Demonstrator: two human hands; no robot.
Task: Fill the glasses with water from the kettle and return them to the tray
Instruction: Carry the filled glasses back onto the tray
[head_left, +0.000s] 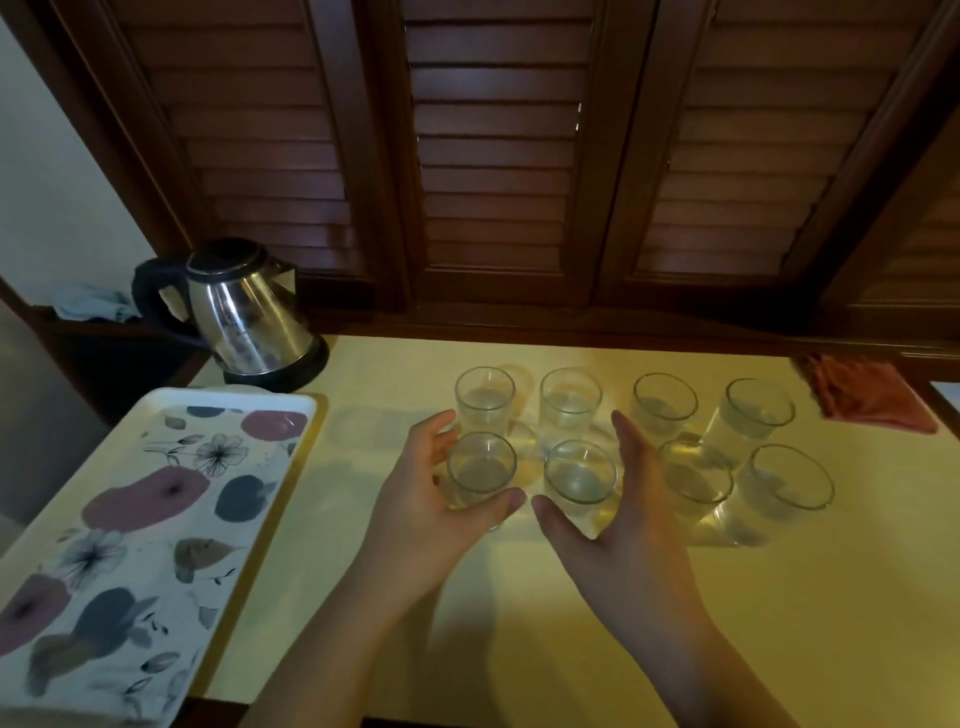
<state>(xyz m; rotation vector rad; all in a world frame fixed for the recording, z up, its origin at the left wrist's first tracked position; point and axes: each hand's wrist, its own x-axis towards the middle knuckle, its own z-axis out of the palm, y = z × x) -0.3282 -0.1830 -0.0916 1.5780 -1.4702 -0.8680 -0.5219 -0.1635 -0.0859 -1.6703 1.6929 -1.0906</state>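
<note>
Several clear glasses with water in them stand in two rows on the yellow table (519, 623). My left hand (415, 499) curls around the front-left glass (480, 467), thumb in front, fingers on its left side. My right hand (623, 525) curls around the neighbouring front glass (581, 478), thumb at its near left, fingers along its right side. Both glasses rest on the table. The steel kettle (249, 317) with a black handle stands on its base at the back left. The white floral tray (130, 530) lies at the left with nothing on it.
A red cloth (867, 392) lies at the table's back right edge. Dark wooden louvred shutters (498, 156) rise right behind the table. The tray overhangs the table's left edge. A pale cloth (93, 304) lies on a ledge behind the kettle.
</note>
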